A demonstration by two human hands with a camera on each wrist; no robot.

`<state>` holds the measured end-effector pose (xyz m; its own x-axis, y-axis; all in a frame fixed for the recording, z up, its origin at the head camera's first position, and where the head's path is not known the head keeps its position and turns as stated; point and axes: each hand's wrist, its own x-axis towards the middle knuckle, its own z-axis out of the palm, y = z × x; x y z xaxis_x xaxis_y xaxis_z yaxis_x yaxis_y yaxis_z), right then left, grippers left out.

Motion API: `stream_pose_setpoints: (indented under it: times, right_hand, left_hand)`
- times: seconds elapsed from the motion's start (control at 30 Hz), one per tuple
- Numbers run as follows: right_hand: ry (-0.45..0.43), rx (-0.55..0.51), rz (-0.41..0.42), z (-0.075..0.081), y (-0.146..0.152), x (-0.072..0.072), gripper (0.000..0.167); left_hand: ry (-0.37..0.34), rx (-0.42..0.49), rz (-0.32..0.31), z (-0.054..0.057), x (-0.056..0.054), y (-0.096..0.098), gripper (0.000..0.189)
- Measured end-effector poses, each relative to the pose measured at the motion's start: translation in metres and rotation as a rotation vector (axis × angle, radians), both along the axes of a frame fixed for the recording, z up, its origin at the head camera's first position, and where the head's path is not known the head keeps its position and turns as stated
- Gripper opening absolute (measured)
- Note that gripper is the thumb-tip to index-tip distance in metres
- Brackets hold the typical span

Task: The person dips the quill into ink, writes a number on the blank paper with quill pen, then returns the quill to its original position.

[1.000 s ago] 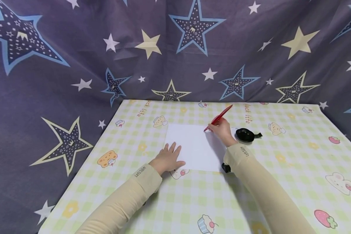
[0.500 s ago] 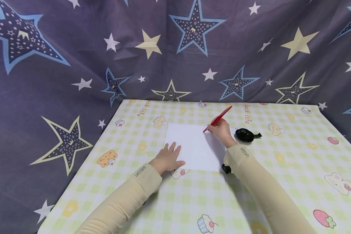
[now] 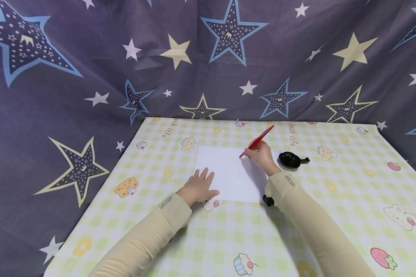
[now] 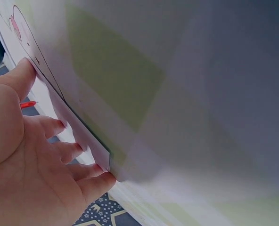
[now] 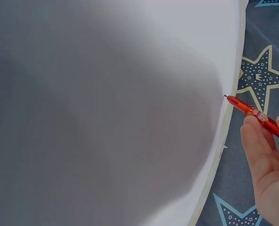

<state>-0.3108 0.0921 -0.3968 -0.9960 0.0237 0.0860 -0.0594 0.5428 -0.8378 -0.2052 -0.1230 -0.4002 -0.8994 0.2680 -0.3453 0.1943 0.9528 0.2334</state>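
A white sheet of paper (image 3: 225, 177) lies on the checkered tablecloth in the middle of the head view. My left hand (image 3: 199, 188) rests on its near left corner with fingers spread; the left wrist view shows the fingertips (image 4: 73, 148) on the sheet's edge. Between thumb and fingers my right hand (image 3: 262, 156) pinches a red pen (image 3: 261, 136), slanted with its tip down at the upper part of the paper. In the right wrist view the dark pen tip meets the white surface, and the hand's shadow falls over the sheet.
Right of the paper sits a small black pan-shaped object (image 3: 290, 160) with a short handle. Another small black object (image 3: 268, 199) shows at the paper's near right corner, partly behind the right sleeve. A star-patterned curtain (image 3: 208, 77) hangs behind the table.
The right hand and pen have shifted slightly left and toward the near side across the paper. The left hand keeps its place on the sheet.
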Motion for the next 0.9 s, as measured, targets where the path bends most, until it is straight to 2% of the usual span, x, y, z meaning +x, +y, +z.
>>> stream_pose_setpoints:
  times: [0.9]
  right_hand:
    - [0.003,-0.071,0.067,0.0005,0.0029,0.0065,0.01]
  left_hand:
    - [0.002,-0.002,0.008,0.0004,0.0002,0.0009,0.072]
